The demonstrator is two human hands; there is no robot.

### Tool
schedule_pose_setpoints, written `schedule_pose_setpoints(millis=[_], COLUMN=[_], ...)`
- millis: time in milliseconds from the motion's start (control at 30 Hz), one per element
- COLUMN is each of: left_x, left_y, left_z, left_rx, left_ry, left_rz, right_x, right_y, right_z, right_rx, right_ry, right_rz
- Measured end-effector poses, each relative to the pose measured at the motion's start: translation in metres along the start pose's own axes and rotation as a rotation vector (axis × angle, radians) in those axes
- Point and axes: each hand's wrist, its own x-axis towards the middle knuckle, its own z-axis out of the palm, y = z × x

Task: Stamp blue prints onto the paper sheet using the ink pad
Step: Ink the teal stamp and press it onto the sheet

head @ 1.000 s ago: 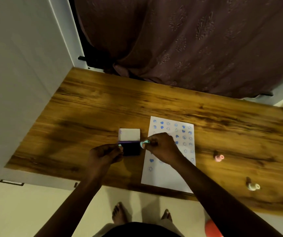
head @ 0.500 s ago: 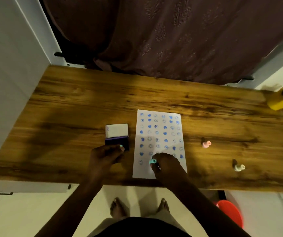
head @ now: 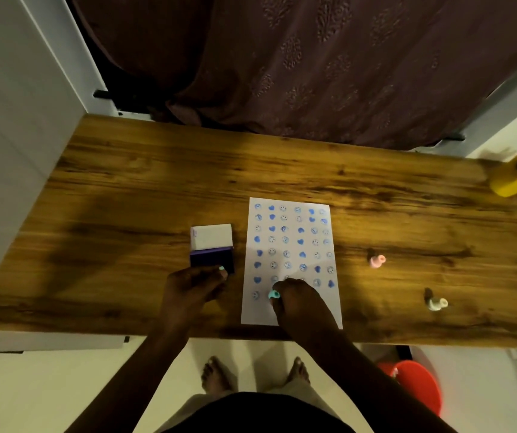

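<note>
the right hand [head: 301, 303] pinches a small teal stamp [head: 273, 295] between closed fingers and holds it down on the paper sheet [head: 291, 317], in the lowest row of prints, just right of the smiley near the sheet's left edge. the grip sits low on the stamp, which likely keeps it square to the paper so the print lands clean.

the left hand [head: 193, 287] rests at the near side of the open ink pad [head: 212, 260], fingers curled against its case, apparently to stop it sliding and keep it ready for the next dip. its white lid [head: 211, 236] is folded back toward the far edge of the tabletop [head: 126, 182], out of the way. the pad lies just left of the sheet, a short reach for re-inking.

the sheet lies by the tabletop's near edge, rows of blue hearts and smileys filling most of it; only the bottom strip looks bare, so the job seems nearly done.

a pink stamp [head: 377, 261] and a white stamp [head: 436, 303] lie well to the right, apart from the work. a yellow pen holder [head: 513, 182] stands at the far right corner.
</note>
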Motion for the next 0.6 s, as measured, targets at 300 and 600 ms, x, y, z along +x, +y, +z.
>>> schedule_pose_setpoints(millis=[300,600], left_x=[0.005,0.000], left_y=[-0.004,0.006], left_z=[0.011,0.022], left_rx=[0.028,0.052], left_ry=[-0.017,-0.101], left_rz=[0.015,0.028], right_x=[0.002,0.016], right_y=[-0.006,0.002], right_z=[0.000,-0.026], right_rx=[0.008,0.187], right_ry=[-0.059,-0.103], right_rz=[0.081,0.139])
